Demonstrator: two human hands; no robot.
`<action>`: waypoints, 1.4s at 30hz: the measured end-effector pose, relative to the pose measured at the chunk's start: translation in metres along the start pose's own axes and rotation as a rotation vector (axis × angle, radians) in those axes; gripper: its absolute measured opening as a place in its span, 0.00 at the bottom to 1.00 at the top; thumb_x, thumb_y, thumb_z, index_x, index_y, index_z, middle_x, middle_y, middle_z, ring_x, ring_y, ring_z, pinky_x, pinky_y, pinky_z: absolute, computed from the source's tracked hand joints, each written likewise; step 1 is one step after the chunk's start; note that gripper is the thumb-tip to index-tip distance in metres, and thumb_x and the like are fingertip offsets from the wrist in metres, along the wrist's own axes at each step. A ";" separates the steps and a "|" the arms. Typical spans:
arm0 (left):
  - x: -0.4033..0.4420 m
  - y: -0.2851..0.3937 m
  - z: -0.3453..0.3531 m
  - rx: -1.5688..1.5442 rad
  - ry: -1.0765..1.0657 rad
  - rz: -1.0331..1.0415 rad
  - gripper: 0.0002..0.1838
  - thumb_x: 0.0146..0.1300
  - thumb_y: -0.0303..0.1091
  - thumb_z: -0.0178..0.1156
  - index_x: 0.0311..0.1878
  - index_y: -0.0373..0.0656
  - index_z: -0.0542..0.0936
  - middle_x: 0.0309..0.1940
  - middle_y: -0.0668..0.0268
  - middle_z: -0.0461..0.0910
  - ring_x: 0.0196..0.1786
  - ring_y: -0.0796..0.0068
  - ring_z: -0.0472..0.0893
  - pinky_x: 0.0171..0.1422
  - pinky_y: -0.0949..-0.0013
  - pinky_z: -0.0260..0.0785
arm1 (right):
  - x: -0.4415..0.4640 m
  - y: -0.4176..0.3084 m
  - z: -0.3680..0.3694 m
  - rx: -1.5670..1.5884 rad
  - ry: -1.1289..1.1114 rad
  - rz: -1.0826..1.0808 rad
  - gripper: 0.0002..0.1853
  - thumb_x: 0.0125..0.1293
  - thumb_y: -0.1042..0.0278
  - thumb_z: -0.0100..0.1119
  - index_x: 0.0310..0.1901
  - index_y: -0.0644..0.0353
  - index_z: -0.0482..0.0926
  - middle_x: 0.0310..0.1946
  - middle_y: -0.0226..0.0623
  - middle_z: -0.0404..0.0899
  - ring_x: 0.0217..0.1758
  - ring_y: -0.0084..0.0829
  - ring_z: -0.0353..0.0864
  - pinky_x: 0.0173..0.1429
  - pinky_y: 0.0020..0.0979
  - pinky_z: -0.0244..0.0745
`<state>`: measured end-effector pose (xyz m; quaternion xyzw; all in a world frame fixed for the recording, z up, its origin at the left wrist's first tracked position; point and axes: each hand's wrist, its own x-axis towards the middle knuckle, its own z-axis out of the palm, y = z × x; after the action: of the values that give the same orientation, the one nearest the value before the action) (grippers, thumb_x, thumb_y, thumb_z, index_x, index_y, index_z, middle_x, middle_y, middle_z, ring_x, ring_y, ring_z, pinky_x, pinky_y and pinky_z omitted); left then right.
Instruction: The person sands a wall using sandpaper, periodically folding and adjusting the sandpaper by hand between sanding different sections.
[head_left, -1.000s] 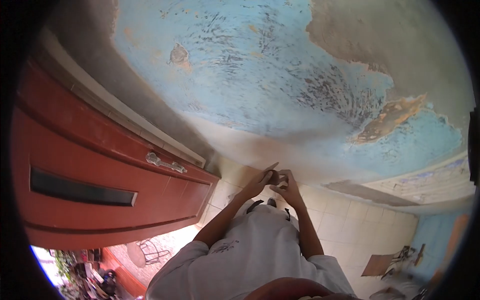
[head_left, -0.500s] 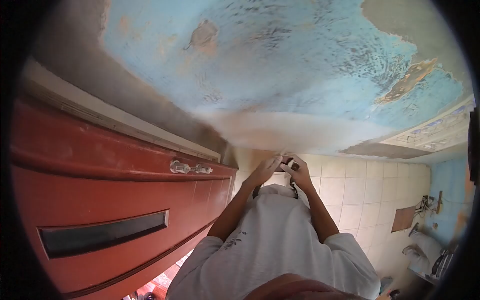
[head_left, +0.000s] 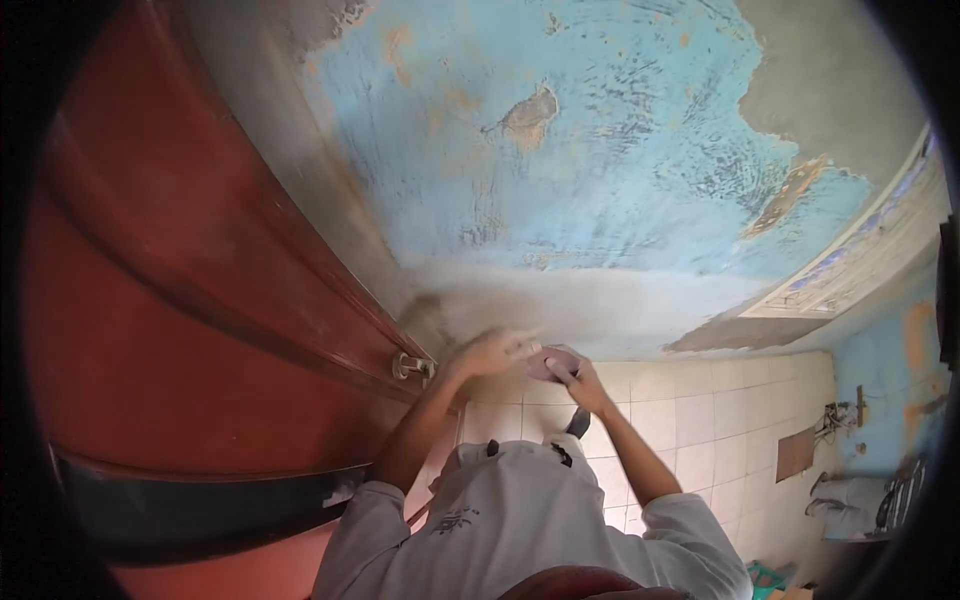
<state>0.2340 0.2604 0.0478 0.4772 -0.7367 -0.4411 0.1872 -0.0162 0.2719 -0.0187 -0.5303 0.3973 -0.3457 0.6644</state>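
Observation:
A flat purplish-brown piece [head_left: 553, 364] is held in my right hand [head_left: 584, 384], with the thumb lying across its face. Just left of it, my left hand [head_left: 492, 353] is smeared by motion, its fingers pointing toward the piece; whether they touch it I cannot tell. Both hands are in front of my body, near the foot of a wall [head_left: 600, 150] with worn blue paint, grey patches and a chipped spot.
On the left stands a red door [head_left: 200, 300] with a metal handle [head_left: 408, 366]. Pale floor tiles [head_left: 700, 420] stretch to the right, where a brown square [head_left: 796, 455], cables and a person's legs [head_left: 850, 492] show. A whitish window frame [head_left: 830, 280] is at right.
My hands have moved apart, the left one leftward, and the flat piece now shows in my right hand. The view has shifted, bringing the red door closer.

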 end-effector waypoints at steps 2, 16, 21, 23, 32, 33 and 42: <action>0.009 -0.002 -0.035 0.012 0.247 0.087 0.26 0.81 0.46 0.58 0.69 0.34 0.80 0.63 0.46 0.85 0.69 0.52 0.81 0.77 0.56 0.68 | 0.007 -0.040 -0.015 -0.356 -0.071 -0.205 0.18 0.84 0.62 0.56 0.64 0.67 0.83 0.58 0.41 0.89 0.60 0.32 0.86 0.69 0.36 0.78; 0.099 -0.028 -0.128 0.713 1.250 0.362 0.37 0.76 0.35 0.60 0.86 0.51 0.63 0.86 0.48 0.53 0.84 0.41 0.57 0.84 0.42 0.55 | 0.064 -0.312 -0.067 -1.502 0.142 -0.872 0.34 0.67 0.84 0.55 0.74 0.46 0.77 0.65 0.42 0.84 0.64 0.52 0.84 0.66 0.48 0.81; 0.098 -0.052 -0.116 0.695 1.154 0.241 0.34 0.79 0.36 0.54 0.86 0.54 0.63 0.88 0.50 0.50 0.87 0.42 0.53 0.85 0.42 0.53 | 0.070 -0.414 -0.065 -1.638 0.443 -1.220 0.41 0.57 0.88 0.57 0.74 0.43 0.77 0.68 0.41 0.82 0.70 0.49 0.81 0.70 0.46 0.80; 0.106 -0.061 -0.117 0.672 1.174 0.275 0.33 0.81 0.36 0.52 0.86 0.55 0.63 0.88 0.49 0.50 0.87 0.40 0.53 0.85 0.42 0.53 | 0.082 -0.448 -0.060 -1.624 0.543 -1.298 0.41 0.57 0.88 0.57 0.74 0.43 0.77 0.67 0.42 0.82 0.69 0.49 0.81 0.70 0.47 0.80; 0.104 -0.053 -0.112 0.608 1.167 0.264 0.33 0.80 0.35 0.52 0.86 0.51 0.64 0.88 0.47 0.48 0.87 0.38 0.51 0.88 0.40 0.47 | 0.179 -0.431 -0.007 -1.628 0.505 -1.541 0.38 0.61 0.85 0.59 0.74 0.44 0.77 0.69 0.42 0.81 0.70 0.47 0.81 0.67 0.46 0.81; 0.109 -0.053 -0.115 0.616 1.177 0.284 0.33 0.80 0.35 0.52 0.86 0.51 0.64 0.88 0.47 0.48 0.87 0.38 0.51 0.88 0.40 0.47 | 0.173 -0.442 0.004 -1.704 0.242 -1.680 0.39 0.61 0.85 0.59 0.75 0.44 0.77 0.69 0.42 0.81 0.71 0.47 0.80 0.66 0.46 0.81; 0.117 -0.059 -0.110 0.579 1.180 0.304 0.34 0.79 0.33 0.51 0.86 0.48 0.63 0.88 0.43 0.47 0.88 0.35 0.49 0.88 0.39 0.44 | 0.190 -0.438 -0.034 -1.735 0.491 -1.658 0.39 0.63 0.78 0.64 0.77 0.42 0.73 0.72 0.38 0.79 0.77 0.47 0.76 0.74 0.45 0.78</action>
<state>0.2868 0.0982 0.0410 0.5603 -0.6583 0.1398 0.4828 0.0207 0.0030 0.3759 -0.8103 0.1529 -0.3757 -0.4229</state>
